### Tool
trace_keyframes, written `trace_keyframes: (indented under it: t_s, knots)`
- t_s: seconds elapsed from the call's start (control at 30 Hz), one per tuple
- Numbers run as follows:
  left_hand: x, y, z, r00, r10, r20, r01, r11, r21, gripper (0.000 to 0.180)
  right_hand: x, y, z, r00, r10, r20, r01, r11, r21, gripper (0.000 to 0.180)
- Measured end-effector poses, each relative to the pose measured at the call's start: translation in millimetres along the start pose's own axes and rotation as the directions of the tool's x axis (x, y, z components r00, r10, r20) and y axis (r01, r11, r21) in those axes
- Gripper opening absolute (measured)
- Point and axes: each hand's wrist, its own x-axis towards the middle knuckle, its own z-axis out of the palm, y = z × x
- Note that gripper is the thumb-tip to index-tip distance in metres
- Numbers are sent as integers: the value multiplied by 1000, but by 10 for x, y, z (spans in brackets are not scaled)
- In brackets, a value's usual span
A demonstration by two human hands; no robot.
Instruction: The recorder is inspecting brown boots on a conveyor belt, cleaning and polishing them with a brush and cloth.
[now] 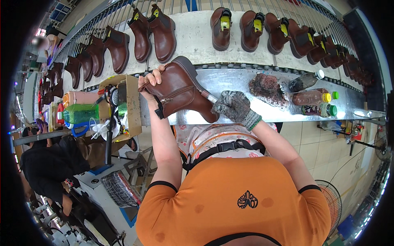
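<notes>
Fingers of the left hand (pixel 151 80) curl tight around the ankle opening of a brown boot (pixel 180 90) tilted on the steel worktop (pixel 246 82). The right hand (pixel 234 107) (gloved, grey knit) closes its grip on a small tool (pixel 208 97) touching the boot's sole edge.

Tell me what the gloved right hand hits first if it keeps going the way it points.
Likely the brown boot: the right hand points left toward its heel and sole, seemingly pressing a small tool there already. Depth is unclear.
</notes>
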Motion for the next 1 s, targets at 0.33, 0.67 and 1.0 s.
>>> trace_keyframes:
  t_s: [0.33,0.67,1.0]
  knots:
    - [-22,48,-48,986,-41,-164,41,999,0,45,-273,266,-79,976,21,218,-2,996,-87,37]
    - [103,-23,-315,917,-58,-396,86,995,53,42,-645,280,-52,983,116,139,-141,973,185,28]
    - [328,-549,-575,694,364,-622,125,790,601,55,-561,411,38,926,374,50,-378,914,149,13]
